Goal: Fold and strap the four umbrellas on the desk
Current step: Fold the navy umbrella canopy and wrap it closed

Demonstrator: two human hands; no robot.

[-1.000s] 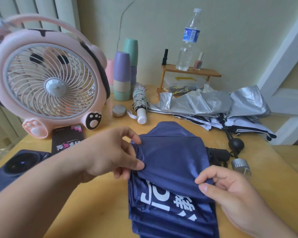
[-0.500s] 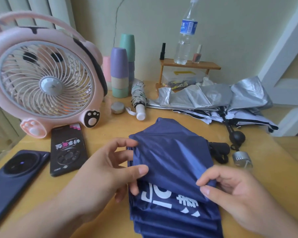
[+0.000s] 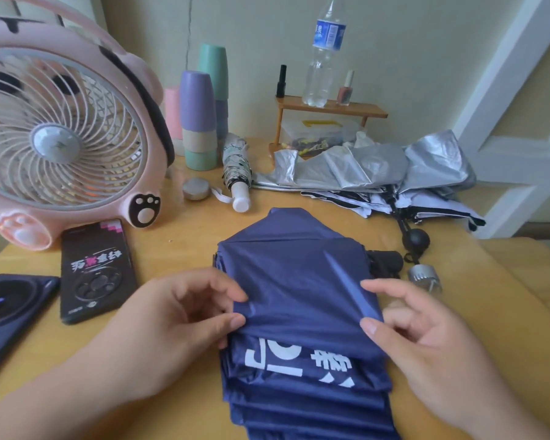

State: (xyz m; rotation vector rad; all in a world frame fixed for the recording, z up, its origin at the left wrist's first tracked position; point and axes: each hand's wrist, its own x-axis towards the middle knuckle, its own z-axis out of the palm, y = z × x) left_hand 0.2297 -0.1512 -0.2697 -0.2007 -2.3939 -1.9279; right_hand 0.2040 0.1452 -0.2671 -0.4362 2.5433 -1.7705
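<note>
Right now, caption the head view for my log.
Left hand and right hand pinch a panel of the navy blue fabric umbrella on the yellow wooden desk.

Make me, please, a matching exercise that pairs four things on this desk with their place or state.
1 navy blue fabric umbrella
2 small white rolled umbrella
3 silver-coated umbrella
4 clear plastic water bottle

A on the wooden shelf
B spread loose, unfolded
C pinched by left hand and right hand
D lying beside the stacked cups

Pairs: 1-C, 2-D, 3-B, 4-A
</note>
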